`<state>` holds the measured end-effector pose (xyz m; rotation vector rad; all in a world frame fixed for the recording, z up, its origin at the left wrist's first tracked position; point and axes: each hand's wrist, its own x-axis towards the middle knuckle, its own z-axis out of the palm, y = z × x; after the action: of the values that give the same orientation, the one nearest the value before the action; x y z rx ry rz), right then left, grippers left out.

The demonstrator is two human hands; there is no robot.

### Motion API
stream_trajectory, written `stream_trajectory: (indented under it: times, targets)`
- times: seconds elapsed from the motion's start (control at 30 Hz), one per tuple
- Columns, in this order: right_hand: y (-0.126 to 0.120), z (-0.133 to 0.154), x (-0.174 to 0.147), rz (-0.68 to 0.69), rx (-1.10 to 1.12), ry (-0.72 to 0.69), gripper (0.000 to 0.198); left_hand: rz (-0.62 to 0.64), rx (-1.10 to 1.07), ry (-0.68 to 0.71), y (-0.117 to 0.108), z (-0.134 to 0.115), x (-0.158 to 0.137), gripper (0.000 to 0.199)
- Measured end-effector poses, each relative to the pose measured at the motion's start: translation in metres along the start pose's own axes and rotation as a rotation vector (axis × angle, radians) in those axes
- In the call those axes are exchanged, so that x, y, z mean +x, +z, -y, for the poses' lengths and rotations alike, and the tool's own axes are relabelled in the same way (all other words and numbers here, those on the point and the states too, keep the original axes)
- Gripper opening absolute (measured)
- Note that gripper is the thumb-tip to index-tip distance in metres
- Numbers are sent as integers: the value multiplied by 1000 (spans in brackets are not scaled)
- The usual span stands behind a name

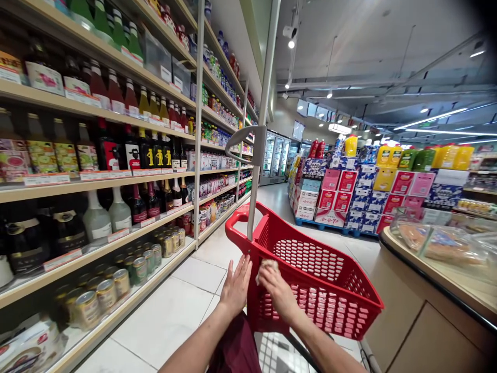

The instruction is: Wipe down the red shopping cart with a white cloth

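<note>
While the left hand (pixel 236 287) lies almost flat against the end of a red cart (pixel 310 278), fingers straight and mostly together, the right hand (pixel 278 291) curls around a bunched, pale cloth (pixel 268 265), pinching it against the cart's near side, just below the rim. The cart stands on a tiled floor (pixel 166 316) between drink shelves (pixel 97 180) on the left and a food counter (pixel 419 277) on the right. A tall metal pole (pixel 264 88) rises from its handle end.

Pressing harder on one side might make the cart roll or turn if the left hand does not steady it; the pole could then swing towards the bottles (pixel 112 150). The cloth could also catch on the edges of the side's holes, or slip from the fingers if the pinch loosens.

Little writing is legible. Several bottles carry black labels with a yellow figure. The price tags (pixel 46 178) are too small to read, as is the print on the cans (pixel 106 294). Red boxes (pixel 348 181) beyond the cart show pale lettering, too blurred for any brand.
</note>
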<state>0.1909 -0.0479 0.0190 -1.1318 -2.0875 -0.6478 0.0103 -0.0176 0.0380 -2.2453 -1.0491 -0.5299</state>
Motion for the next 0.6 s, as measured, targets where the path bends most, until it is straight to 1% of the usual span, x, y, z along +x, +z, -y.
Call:
stream_trajectory:
  times: [0.07, 0.1, 0.2, 0.27, 0.33, 0.4, 0.43, 0.47, 0.5, 0.57, 0.6]
  targets:
    - [3, 7, -1, 43, 28, -29, 40, 7, 28, -6, 1, 4, -3, 64]
    - [3, 10, 4, 33, 32, -28, 41, 5, 35, -10, 2, 7, -4, 64]
    - [-1, 15, 35, -79, 10, 18, 43, -4, 26, -32, 2, 14, -3, 66]
    - [0, 17, 50, -117, 3, 29, 41, -4, 5, -47, 3, 19, -4, 66]
    - [6, 21, 48, -63, 29, -13, 36, -1, -20, -59, 5, 24, -7, 65]
    - [11, 25, 36, 14, 75, -67, 34, 2, -43, -70, 7, 30, -13, 64]
    - [12, 27, 32, 23, 91, -74, 34, 1, -51, -81, 6, 34, -14, 65]
    - [12, 29, 32, -2, 99, -62, 36, -5, -56, -94, 6, 37, -15, 65]
    - [10, 30, 36, -55, 99, -30, 37, -15, -59, -110, 4, 40, -13, 66]
    - [5, 30, 60, -194, 85, 82, 40, -42, -63, -139, -3, 42, -4, 68]
    - [2, 29, 76, -250, 77, 161, 40, -58, -67, -145, -7, 42, 3, 69]
